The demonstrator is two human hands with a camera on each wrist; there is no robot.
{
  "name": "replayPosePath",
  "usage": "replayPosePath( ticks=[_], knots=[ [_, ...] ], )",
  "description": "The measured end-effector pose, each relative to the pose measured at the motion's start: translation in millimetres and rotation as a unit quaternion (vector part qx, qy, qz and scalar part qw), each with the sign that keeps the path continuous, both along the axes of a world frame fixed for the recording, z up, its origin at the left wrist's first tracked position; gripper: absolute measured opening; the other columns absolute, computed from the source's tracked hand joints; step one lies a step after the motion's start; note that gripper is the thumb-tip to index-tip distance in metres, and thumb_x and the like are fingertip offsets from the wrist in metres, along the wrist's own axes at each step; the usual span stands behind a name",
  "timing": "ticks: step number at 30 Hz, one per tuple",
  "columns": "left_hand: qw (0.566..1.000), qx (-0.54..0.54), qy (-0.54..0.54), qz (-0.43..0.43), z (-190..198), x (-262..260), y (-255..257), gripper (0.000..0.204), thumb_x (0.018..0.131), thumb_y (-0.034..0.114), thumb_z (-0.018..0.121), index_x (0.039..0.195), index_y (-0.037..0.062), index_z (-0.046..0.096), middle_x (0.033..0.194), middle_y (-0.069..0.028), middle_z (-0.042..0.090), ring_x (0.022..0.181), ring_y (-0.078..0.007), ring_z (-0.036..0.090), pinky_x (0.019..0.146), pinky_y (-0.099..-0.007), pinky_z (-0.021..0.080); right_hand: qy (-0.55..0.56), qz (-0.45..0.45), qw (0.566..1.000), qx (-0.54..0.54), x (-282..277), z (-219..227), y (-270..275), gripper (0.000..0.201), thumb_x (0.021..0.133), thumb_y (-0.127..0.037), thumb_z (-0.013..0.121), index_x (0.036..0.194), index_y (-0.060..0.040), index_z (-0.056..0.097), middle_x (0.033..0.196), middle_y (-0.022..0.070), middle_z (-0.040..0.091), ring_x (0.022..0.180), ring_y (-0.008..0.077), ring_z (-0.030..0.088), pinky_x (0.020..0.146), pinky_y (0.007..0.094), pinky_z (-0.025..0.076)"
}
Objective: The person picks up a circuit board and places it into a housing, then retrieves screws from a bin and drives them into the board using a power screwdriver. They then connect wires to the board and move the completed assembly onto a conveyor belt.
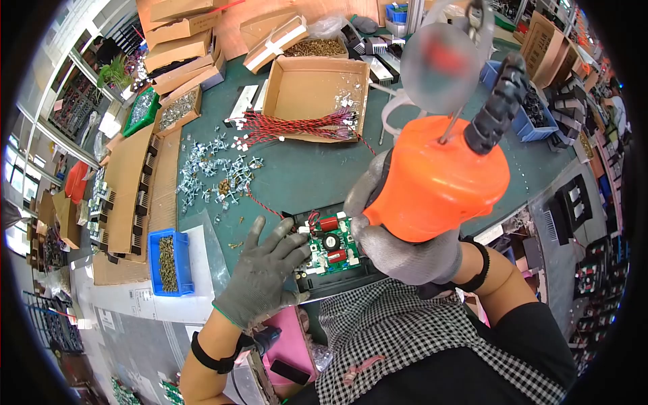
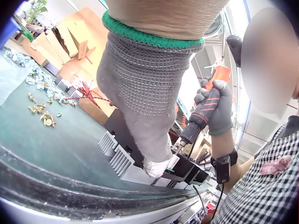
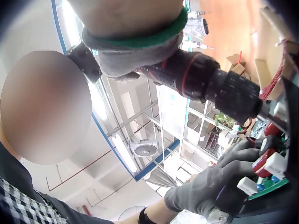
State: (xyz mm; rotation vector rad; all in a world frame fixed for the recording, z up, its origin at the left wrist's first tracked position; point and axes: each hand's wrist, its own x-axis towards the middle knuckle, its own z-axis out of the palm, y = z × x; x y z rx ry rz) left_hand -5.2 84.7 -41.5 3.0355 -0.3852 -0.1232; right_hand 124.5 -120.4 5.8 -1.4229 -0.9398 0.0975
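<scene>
My gloved right hand (image 1: 415, 256) grips an electric screwdriver (image 1: 442, 179) with an orange end, which hangs from above. In the right wrist view the black front of the screwdriver (image 3: 219, 86) points down at a green circuit board (image 1: 344, 255). Red components, a black round coil and white connectors stand on the board. It lies in a black housing (image 1: 368, 273) at the table's front edge. My gloved left hand (image 1: 263, 275) rests at the housing's left side, fingers stretched out and spread, fingertips right by the board. A red-and-black wire (image 1: 263, 202) runs off past these fingertips.
Loose metal clips (image 1: 209, 172) are scattered at the left, beyond a blue bin (image 1: 182, 263) of brass-coloured screws. A cardboard tray (image 1: 304, 81) stands at the back, with a bundle of red-and-black wires (image 1: 297, 127) across its front. Another blue bin (image 1: 536, 129) is at the right.
</scene>
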Motion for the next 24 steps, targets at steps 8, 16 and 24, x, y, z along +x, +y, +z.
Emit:
replayPosePath(
  ticks=[8,16,24],
  knots=[
    [0.999,0.043,-0.013,0.016,5,-3,-8,0.072,0.059,0.045,0.083,0.120,0.0136,0.062,0.133,-0.0048,0.055,0.135,-0.0260,0.041,0.118,-0.0516,0.018,0.027,0.045,0.994,0.092,10,4,-1,0.055,0.072,0.002,0.067,0.124,-0.0013,0.049,0.103,0.0043,0.065,0.083,0.0097,0.063,0.072,0.0266,0.051],
    [0.997,-0.021,-0.077,0.010,77,22,-63,0.058,0.069,0.036,0.077,0.116,0.0075,0.061,0.115,-0.0083,0.063,0.112,-0.0268,0.057,0.107,-0.0487,0.034,0.122,0.045,0.984,0.120,22,30,-15,0.052,0.071,0.006,0.065,0.120,-0.0036,0.051,0.097,0.0001,0.062,0.083,0.0056,0.058,0.071,0.0236,0.048],
    [0.991,-0.065,-0.017,-0.117,26,69,-94,0.081,0.065,0.046,0.081,0.130,0.0075,0.053,0.131,-0.0097,0.053,0.132,-0.0296,0.043,0.116,-0.0507,0.022,0.148,0.039,0.981,0.117,45,51,-59,0.062,0.069,0.008,0.064,0.126,-0.0005,0.042,0.100,0.0145,0.065,0.079,0.0212,0.068,0.070,0.0319,0.056]
  ],
)
